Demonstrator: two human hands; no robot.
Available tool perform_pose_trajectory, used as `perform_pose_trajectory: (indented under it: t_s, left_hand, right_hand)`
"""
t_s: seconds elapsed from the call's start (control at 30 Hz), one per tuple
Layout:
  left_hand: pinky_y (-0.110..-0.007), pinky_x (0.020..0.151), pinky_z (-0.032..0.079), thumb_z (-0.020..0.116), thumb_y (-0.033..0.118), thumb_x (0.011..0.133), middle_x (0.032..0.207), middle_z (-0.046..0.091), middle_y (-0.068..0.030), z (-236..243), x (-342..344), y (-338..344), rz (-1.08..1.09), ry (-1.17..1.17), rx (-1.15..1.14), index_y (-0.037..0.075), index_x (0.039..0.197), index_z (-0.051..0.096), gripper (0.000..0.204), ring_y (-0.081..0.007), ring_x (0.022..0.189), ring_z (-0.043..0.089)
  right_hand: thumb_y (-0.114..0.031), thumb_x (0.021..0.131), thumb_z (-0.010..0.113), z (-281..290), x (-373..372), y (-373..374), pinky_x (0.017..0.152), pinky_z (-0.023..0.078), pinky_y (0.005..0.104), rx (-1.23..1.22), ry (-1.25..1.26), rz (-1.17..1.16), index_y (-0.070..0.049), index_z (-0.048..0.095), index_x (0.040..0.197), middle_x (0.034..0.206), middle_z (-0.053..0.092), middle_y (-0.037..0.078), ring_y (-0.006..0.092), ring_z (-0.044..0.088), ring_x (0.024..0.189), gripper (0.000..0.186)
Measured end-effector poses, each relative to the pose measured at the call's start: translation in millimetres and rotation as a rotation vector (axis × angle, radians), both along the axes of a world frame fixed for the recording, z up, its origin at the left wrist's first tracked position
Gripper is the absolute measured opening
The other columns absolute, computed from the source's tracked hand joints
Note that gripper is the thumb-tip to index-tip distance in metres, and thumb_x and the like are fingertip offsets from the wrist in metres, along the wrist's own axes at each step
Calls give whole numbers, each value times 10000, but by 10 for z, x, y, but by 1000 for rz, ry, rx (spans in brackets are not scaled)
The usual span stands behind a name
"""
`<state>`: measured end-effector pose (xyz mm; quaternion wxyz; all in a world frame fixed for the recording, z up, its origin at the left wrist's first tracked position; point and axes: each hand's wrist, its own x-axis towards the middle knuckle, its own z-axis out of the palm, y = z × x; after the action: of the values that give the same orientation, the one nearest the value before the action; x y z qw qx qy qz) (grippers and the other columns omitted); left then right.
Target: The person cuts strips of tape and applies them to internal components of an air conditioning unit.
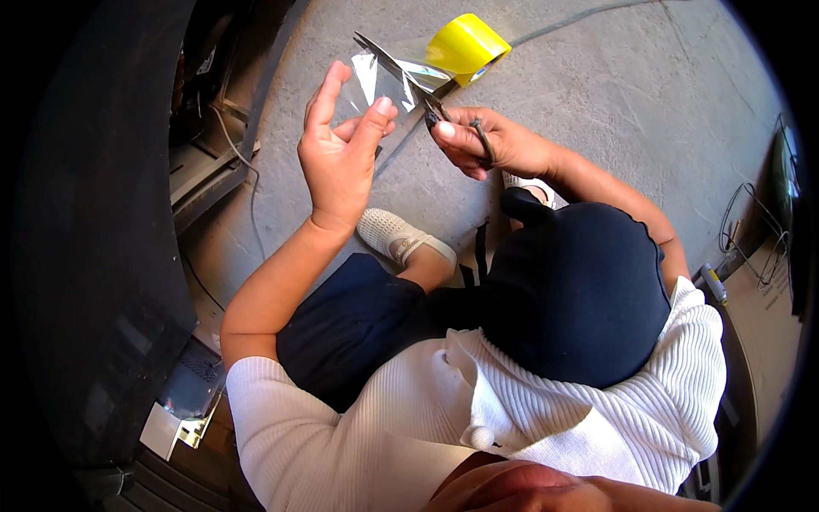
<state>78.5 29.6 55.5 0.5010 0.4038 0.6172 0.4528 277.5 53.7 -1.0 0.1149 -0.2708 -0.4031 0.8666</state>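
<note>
My right hand (473, 141) grips scissors (431, 102), whose blades point up-left, slightly apart, across a strip of clear, shiny film (367, 81). My left hand (341, 145) has its fingertips at the film's left side, holding it, with the thumb and fingers curved upward. The film runs toward a roll of yellow tape (456, 43) just beyond the blades; whether the roll rests on the floor is hard to tell. The exact grip of my left fingertips is partly hidden by the film.
Grey concrete floor (597, 102) carries a long cable. A large black panel (102, 213) and metal framework stand at left. My cream shoe (392, 230) and a black rounded fabric item (572, 290) are below my hands. Wire, a small tube (712, 282) and cardboard (751, 316) lie at right.
</note>
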Motion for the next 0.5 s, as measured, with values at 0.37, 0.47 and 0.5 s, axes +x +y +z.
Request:
perform_pose_trajectory:
  t_s: [0.37,0.47,0.5]
  left_hand:
    - [-257,754,573,662,29,888,1405,426,-162,-36,-56,-28,-21,30,2,-81,1395,349,606,-179,919,670]
    - [-257,751,574,664,27,886,1396,436,-157,-34,-64,-40,-14,24,-12,-71,1400,349,610,-175,915,670]
    - [-256,750,574,664,26,885,1387,444,-155,-37,-65,-41,-13,25,-12,-68,1401,350,612,-174,912,671]
  right_hand:
    - [-723,897,379,9,-44,16,558,296,221,-89,-21,12,-146,509,961,709,478,-33,71,449,637,595]
    - [-713,904,380,44,-51,23,559,293,215,-58,-24,4,-148,510,974,726,480,-38,70,448,648,584]
    - [-709,906,381,50,-48,21,559,293,212,-50,-26,-5,-149,510,977,730,480,-39,70,448,649,579]
